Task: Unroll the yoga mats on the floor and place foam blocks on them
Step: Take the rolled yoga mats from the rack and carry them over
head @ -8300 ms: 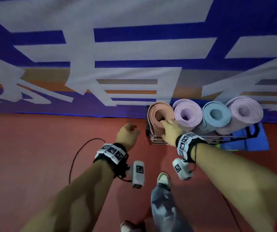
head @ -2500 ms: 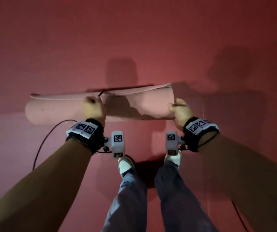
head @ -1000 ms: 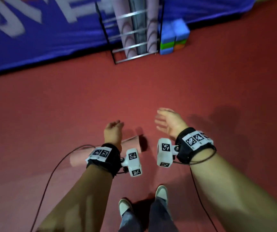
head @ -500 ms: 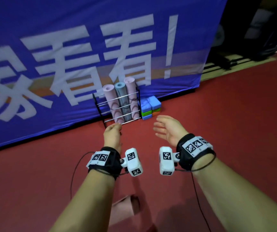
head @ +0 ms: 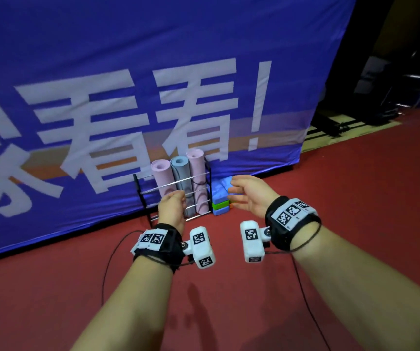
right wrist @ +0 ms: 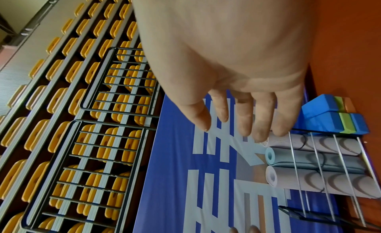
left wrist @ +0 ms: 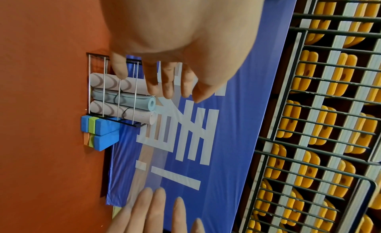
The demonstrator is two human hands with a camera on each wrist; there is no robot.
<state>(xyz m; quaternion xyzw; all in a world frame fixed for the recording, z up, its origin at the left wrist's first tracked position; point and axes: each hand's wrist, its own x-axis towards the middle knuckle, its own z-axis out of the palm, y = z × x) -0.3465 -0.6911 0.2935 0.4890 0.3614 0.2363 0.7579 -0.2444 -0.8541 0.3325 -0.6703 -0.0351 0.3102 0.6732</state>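
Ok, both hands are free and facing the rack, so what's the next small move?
Probably step closer and reach the right hand to the stacked foam blocks beside the rack. Both hands hold nothing, the left hand included, and three rolled mats stand racked.

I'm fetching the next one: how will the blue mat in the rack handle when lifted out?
The blue mat stands rolled between two pink ones in the rack, so it probably lifts out as a fairly stiff tube. A dark cord seems to bind it, so it likely stays rolled. On the floor it may roll.
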